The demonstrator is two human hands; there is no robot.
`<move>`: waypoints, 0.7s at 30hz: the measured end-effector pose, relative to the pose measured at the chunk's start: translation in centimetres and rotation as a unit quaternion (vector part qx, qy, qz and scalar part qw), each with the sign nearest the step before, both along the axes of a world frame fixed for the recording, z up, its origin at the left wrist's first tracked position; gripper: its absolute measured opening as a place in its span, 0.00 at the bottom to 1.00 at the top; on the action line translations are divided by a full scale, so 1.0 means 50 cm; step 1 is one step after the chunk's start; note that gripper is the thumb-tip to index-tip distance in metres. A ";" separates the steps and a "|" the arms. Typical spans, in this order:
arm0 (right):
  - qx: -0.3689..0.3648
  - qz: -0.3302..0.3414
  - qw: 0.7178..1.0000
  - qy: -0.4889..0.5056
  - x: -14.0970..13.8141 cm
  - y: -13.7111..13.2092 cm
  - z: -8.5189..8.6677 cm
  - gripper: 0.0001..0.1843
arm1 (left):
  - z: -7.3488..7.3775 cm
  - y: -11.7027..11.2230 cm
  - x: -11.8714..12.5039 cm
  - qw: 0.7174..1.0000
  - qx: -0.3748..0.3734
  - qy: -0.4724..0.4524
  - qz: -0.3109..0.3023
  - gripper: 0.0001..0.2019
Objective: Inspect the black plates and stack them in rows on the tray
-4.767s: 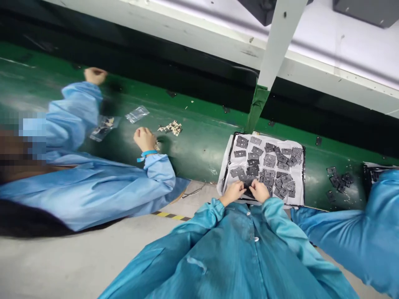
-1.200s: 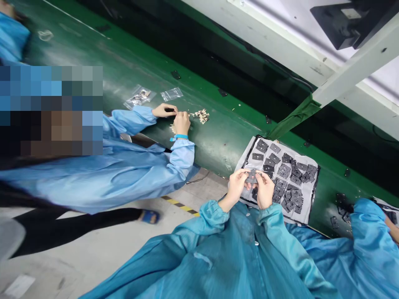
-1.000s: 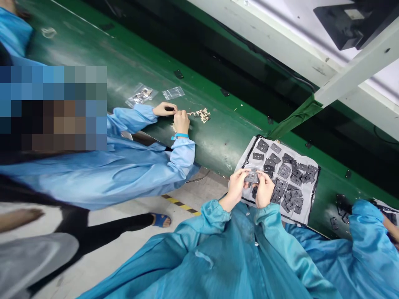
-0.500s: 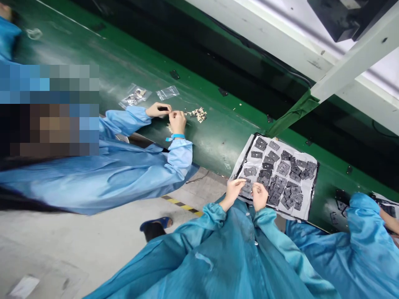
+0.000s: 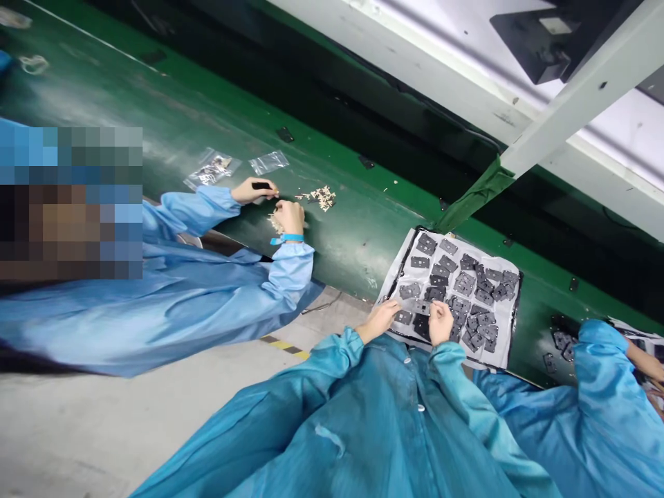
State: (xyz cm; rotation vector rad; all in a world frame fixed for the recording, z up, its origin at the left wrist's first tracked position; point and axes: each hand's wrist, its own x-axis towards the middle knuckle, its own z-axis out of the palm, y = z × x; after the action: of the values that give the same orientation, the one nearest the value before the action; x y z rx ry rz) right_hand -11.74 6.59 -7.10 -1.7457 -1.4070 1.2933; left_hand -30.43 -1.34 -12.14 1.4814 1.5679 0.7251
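Note:
Over the near edge of the paper-lined tray (image 5: 505,354), my left hand (image 5: 381,320) and my right hand (image 5: 440,322) face each other, fingers closed in a pinch. A thin, greyish, partly see-through strip (image 5: 415,305) spans the gap between my fingertips, and both hands seem to grip its ends. Its exact kind is too blurred to name. Beneath and beyond lie many flat black plates (image 5: 464,282) with small holes, some single, some in overlapping groups. My right hand covers part of the nearest plates.
At left, a co-worker in blue has hands (image 5: 288,217) beside a pile of small pale pieces (image 5: 324,198). Plastic bags (image 5: 268,162) lie behind. A white post (image 5: 539,142) slants down to the green bench (image 5: 353,235) beyond the tray. Another person's blue sleeve (image 5: 602,353) is at right.
My hands have moved apart, and the strip now shows between them. The co-worker's nearer hand has dropped toward the pale pieces, away from the other hand. The camera view has shifted slightly.

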 end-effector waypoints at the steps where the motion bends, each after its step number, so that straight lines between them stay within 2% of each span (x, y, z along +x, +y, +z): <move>1: 0.001 0.013 1.000 -0.006 -0.007 0.002 -0.003 0.26 | 0.003 -0.003 -0.005 1.000 0.004 -0.001 0.004 0.19; 6: -0.010 0.110 0.992 -0.055 -0.041 -0.025 -0.032 0.18 | 0.021 -0.007 -0.029 0.991 -0.004 0.041 0.125 0.16; 8: -0.008 0.147 0.985 -0.089 -0.042 -0.031 -0.043 0.15 | 0.023 0.004 -0.030 0.987 -0.009 0.052 0.152 0.15; 10: 0.002 0.168 0.977 -0.131 -0.037 -0.017 -0.049 0.12 | 0.018 0.021 -0.021 0.987 -0.012 0.052 0.152 0.15; 13: 0.019 0.179 0.964 -0.194 -0.038 0.035 -0.055 0.10 | 0.006 0.048 0.010 0.989 -0.018 0.050 0.137 0.16; 17: 0.005 0.206 0.946 -0.250 -0.065 0.098 -0.066 0.19 | -0.012 0.069 0.055 0.989 -0.039 0.064 0.128 0.22; 21: -0.019 0.220 0.938 -0.268 -0.080 0.109 -0.077 0.17 | -0.029 0.078 0.066 0.987 -0.060 0.070 0.133 0.25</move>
State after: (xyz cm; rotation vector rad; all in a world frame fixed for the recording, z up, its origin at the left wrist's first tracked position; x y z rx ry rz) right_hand -15.75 12.02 -10.92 -1.9743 -2.1940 1.0904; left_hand -27.14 2.55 -13.58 1.2723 1.9069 0.6750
